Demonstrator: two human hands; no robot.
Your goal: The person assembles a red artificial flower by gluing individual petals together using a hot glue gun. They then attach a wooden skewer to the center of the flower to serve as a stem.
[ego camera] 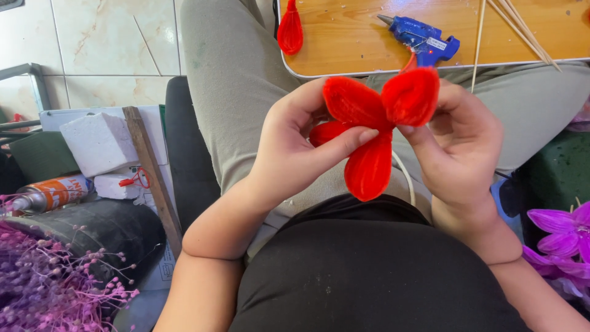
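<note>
A fuzzy red flower point(369, 123) made of several looped petals is held between both hands over my lap. My left hand point(295, 147) grips it from the left, thumb pressed across the lower petal. My right hand point(458, 141) pinches the upper right petal from the right side. A thin white cord point(405, 178) curves down behind the flower. One loose red petal point(290, 29) lies at the edge of the wooden table point(344, 43) above my knees.
A blue glue gun point(421, 38) and thin wooden sticks point(522, 27) lie on the table. Left on the floor are white foam blocks point(98, 144), a spray can point(49, 193), a wooden slat point(150, 172) and purple dried flowers point(43, 283). Purple petals point(562, 230) sit at right.
</note>
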